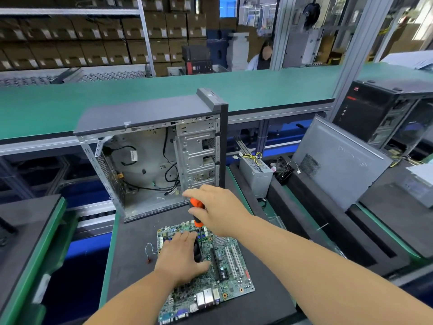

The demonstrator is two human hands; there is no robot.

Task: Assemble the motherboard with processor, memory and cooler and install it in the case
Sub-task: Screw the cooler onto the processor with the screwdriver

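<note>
A green motherboard (225, 275) lies flat on the dark foam mat (131, 266) in front of me. My left hand (180, 256) rests on a black cooler (197, 250) on the board, covering most of it. My right hand (218, 211) grips an orange-and-black screwdriver (196, 212), held upright with its shaft pointing down at the board beside the cooler. Behind the board stands the open computer case (154, 158), with its side off and loose black cables inside.
A grey power supply (255, 177) with coloured wires and a leaning case side panel (337, 160) stand at the right. Another black case (384, 111) is further right. A green conveyor belt (140, 95) runs behind. A person stands beyond it. A twisted wire (150, 250) lies left of the board.
</note>
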